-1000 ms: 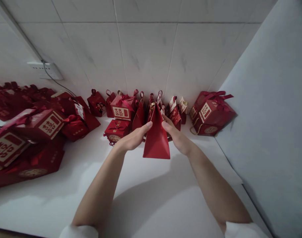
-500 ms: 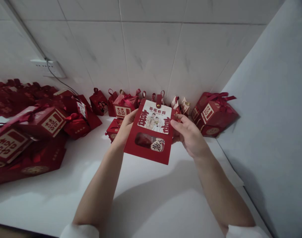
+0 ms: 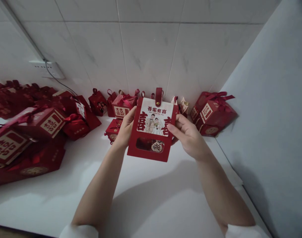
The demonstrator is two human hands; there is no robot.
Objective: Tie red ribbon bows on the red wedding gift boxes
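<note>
A red wedding gift bag (image 3: 149,146) is held up over the white table. Its upper front carries a white panel with red characters and a drawn bridal couple; a strap with a metal snap tops it. Through a clear window low on the front, a round lettered item shows. My left hand (image 3: 127,127) grips the bag's left edge, fingers mostly hidden behind it. On the right edge, my right hand (image 3: 187,134) is closed, its thumb lying on the front panel and the other fingers behind.
Red gift boxes with ribbons (image 3: 53,124) crowd the table's left side. Small red boxes (image 3: 121,105) line the tiled wall (image 3: 151,53). A larger red box (image 3: 212,114) stands at the right, near a pale side panel (image 3: 272,115). A socket strip (image 3: 46,69) is on the wall.
The bag has turned to face me more squarely and stands straighter, its lower edge now nearer level. My right thumb has slid slightly inward over the panel. Both hands keep their hold.
</note>
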